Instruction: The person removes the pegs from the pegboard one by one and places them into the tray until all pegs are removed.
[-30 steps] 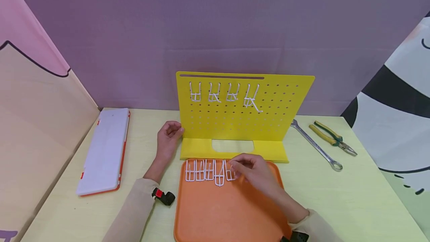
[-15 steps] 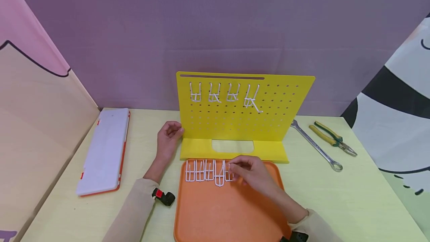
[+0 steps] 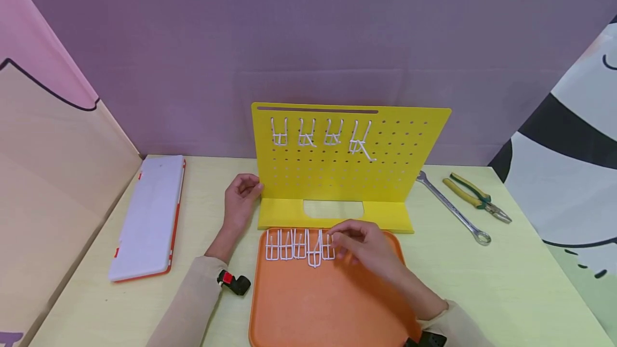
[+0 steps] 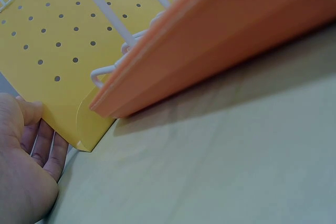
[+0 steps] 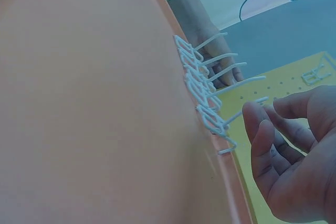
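Observation:
A yellow pegboard (image 3: pixel 332 178) stands upright on its base, with several white wire hooks (image 3: pixel 279 140) hung along its upper rows. My left hand (image 3: pixel 239 205) holds the board's lower left edge between thumb and curled fingers, as the left wrist view shows near the board (image 4: pixel 68 98). In front lies an orange tray (image 3: pixel 328 304). Several more white hooks stand side by side against its far rim, the right one (image 3: pixel 328 257) narrow beside a longer one (image 3: pixel 315 261). Just right of that end hook hovers my right hand (image 3: pixel 368 245), fingers loosely bent with nothing between them.
A steel combination wrench (image 3: pixel 455 210) and yellow-green pliers (image 3: pixel 477 198) lie right of the pegboard. A white case with red edging (image 3: pixel 147 218) lies at the table's left. A purple wall (image 3: pixel 337 31) rises behind the table.
The end hook has shifted left against its neighbour. My right hand has moved left with it, then let it go and drawn slightly right. My left hand stays at the board's edge.

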